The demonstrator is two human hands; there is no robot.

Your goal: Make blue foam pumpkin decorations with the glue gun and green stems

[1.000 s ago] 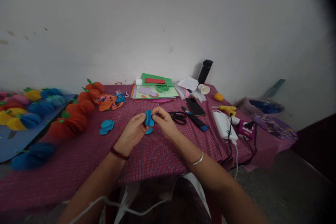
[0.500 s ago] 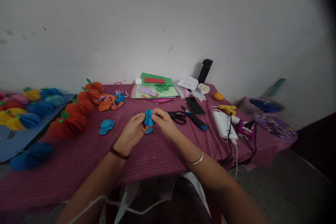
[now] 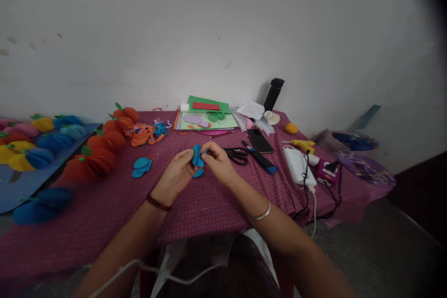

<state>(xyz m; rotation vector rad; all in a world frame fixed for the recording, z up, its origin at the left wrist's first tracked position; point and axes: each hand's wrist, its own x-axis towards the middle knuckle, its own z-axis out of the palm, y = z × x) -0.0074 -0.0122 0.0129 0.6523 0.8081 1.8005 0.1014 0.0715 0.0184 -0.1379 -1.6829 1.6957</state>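
Observation:
Between my two hands is a small stack of folded blue paper pieces (image 3: 197, 156), its layered edges turned up. My left hand (image 3: 175, 172) pinches the stack from the left, and my right hand (image 3: 218, 163) has its fingertips closed on the right side. Under the hands, a blue paper cutout (image 3: 199, 173) lies partly hidden on the checked cloth. More blue paper cutouts (image 3: 141, 167) sit in a loose pile to the left. Black-handled scissors (image 3: 238, 155) rest just right of my right hand.
Orange paper pumpkins (image 3: 91, 166) line the left, beside a blue board of coloured ones. Paper scraps (image 3: 144, 134) and coloured sheets (image 3: 209, 121) lie behind. On the right are a phone (image 3: 260, 141), a black bottle (image 3: 273, 94), a yellow glue gun (image 3: 302, 144) and a corded white power bank (image 3: 298, 164).
The blue paper stack has turned slightly and its layers spread a little at the right. My right fingers have shifted slightly along its edge; my left hand stays nearly still.

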